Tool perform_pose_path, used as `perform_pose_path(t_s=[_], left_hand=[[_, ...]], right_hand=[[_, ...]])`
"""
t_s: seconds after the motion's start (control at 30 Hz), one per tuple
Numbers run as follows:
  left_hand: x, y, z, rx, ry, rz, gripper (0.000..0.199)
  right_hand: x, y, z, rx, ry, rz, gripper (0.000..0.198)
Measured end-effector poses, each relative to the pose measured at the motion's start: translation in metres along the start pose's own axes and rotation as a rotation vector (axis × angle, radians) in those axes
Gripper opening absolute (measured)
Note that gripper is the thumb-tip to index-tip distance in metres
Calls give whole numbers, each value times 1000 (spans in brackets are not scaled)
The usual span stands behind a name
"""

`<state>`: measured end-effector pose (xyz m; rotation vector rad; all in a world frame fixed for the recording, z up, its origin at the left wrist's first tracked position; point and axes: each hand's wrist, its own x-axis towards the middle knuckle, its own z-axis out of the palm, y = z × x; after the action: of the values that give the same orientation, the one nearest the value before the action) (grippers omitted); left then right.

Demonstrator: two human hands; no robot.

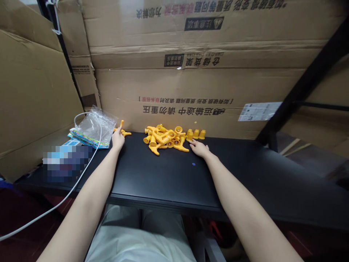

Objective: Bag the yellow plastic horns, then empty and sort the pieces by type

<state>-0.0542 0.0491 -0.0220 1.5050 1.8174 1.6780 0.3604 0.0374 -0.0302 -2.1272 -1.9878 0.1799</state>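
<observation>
My left hand (117,139) is closed around a yellow curved plastic piece (121,124), which sticks up past the fingers at the left of the black tabletop. Another yellow plastic piece (126,134) lies beside that hand. On the right, the fingers of my right hand (199,148) are at the base of a yellow flanged plastic cup (190,134) and appear to pinch it. Two similar yellow cups (199,134) stand in a row just right of it. Between my hands lies a pile of yellow plastic parts (163,137), with cups and curved, pointed pieces mixed together.
Cardboard (174,83) with printing forms a wall behind the black tabletop (160,178). A clear plastic bag (100,122) lies at the left, near a white cable (81,178) that hangs over the edge. A black metal post (297,80) slants up at the right.
</observation>
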Motion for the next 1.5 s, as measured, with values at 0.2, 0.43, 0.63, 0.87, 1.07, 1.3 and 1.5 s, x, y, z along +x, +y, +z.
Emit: perform_pose_path(t_s=[0.2,0.43,0.63,0.87,1.07,1.3,1.5], left_hand=[[0,-10,-2,224,-5,28,39],[-2,-11,-1,378,-120,-30,38],[-2,-13,-1,384,-149,-70,40],[-2,-17,1,379,-161,37,41],[-5,-11,0,556,-155,177,31],[-13,0,-2,710,-241,90,38],[-13,-1,-2,689,-240,75,42]], right_hand=[[1,0,1,-12,20,2,46],[-1,-1,0,-5,12,10,46],[1,1,1,7,29,-9,45],[2,2,2,8,32,-16,46],[2,2,2,6,39,-17,45],[-1,0,1,10,21,-10,47],[2,2,2,6,30,-16,46]])
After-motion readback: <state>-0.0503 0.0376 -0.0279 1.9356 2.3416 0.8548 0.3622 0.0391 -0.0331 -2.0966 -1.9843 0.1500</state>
